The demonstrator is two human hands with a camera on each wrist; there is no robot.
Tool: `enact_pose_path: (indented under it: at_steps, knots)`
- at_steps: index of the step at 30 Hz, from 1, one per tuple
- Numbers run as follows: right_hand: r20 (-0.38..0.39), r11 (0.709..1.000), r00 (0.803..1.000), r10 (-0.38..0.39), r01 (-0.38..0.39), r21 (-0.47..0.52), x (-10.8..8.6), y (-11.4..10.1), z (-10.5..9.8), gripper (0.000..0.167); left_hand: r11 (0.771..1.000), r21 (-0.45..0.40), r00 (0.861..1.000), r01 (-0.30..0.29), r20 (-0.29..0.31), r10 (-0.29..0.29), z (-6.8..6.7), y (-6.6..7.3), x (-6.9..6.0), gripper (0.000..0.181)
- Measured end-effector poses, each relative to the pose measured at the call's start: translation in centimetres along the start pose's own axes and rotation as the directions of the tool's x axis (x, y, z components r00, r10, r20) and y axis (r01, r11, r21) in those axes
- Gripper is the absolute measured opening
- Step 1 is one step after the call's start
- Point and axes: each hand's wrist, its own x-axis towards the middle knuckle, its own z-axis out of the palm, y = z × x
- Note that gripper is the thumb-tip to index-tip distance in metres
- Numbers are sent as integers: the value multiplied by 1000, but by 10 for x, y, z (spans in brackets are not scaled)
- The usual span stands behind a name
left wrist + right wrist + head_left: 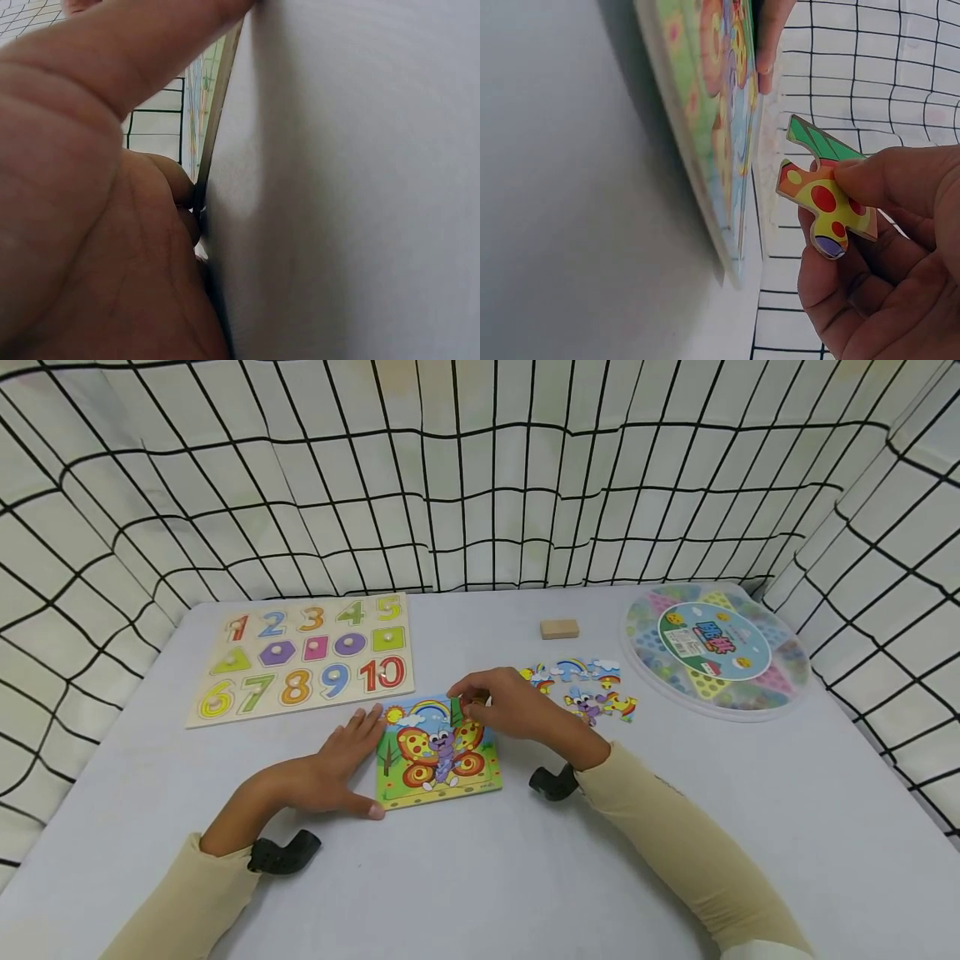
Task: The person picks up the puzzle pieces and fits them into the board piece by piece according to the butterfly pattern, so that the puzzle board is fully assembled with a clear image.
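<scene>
A butterfly jigsaw board (438, 793) lies flat on the white table. My left hand (330, 777) is spread along its left side, thumb touching the lower corner and fingers at the upper one. In the left wrist view that hand (97, 210) is close to the board's thin edge. Above the board's upper right part, my right hand (510, 706) pinches a puzzle piece (829, 199) between thumb and fingers. The piece is green, orange and yellow with red spots, held tilted off the board. Several loose puzzle pieces (588, 702) lie right of the board, partly behind the right hand.
A wooden number and shape board (300, 647) lies at the back left. A small wooden block (559, 629) sits at the back. A round clear-lidded game box (787, 681) lies at the back right. Black netting (495, 493) with white behind it encloses the table's (450, 893) back and sides.
</scene>
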Motion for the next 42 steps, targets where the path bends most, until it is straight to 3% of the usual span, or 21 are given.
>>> enact_pose_path:
  at_steps: [17, 24, 32, 42]
  knots:
    - [73, 999, 997, 16, -18, 33, 22, -20, 26, 27, 1000, 6, 1000, -4, 1, 4, -1, 1, 1, 122]
    - [94, 998, 995, -14, 8, 62, 31, -28, 37, 28, 1000, 16, 1000, 7, -4, -7, -1, -1, 0, 123]
    - [109, 997, 994, -31, 23, 76, 33, -32, 48, 27, 1000, -13, 1000, -19, 4, 19, 0, -1, -2, 121]
    - [127, 996, 991, -33, 22, 84, 36, -35, 56, 26, 998, -25, 997, -65, -30, 64, 0, -3, -1, 119]
